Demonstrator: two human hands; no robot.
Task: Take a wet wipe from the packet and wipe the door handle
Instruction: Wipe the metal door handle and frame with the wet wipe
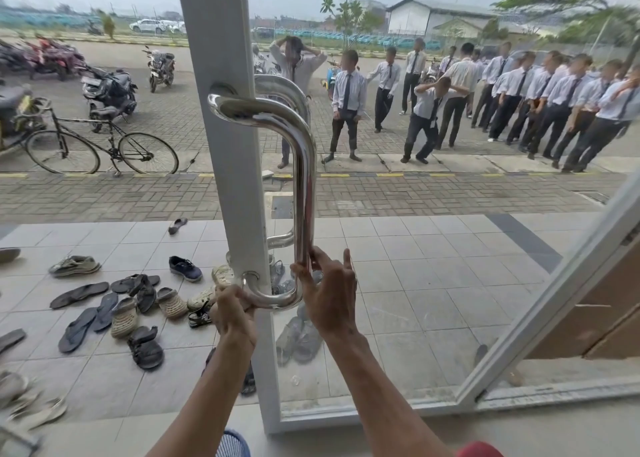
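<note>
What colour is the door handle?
The door handle is shiny silver, in the head view.

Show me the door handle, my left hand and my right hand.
door handle (305, 179): head view, middle of the upright bar.
left hand (233, 312): head view, back of hand.
right hand (330, 297): head view, back of hand.

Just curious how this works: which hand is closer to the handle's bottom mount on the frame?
Left. The left hand grips the handle at its lower bend, right beside the bottom mount; the right hand holds the upright bar, farther along.
</note>
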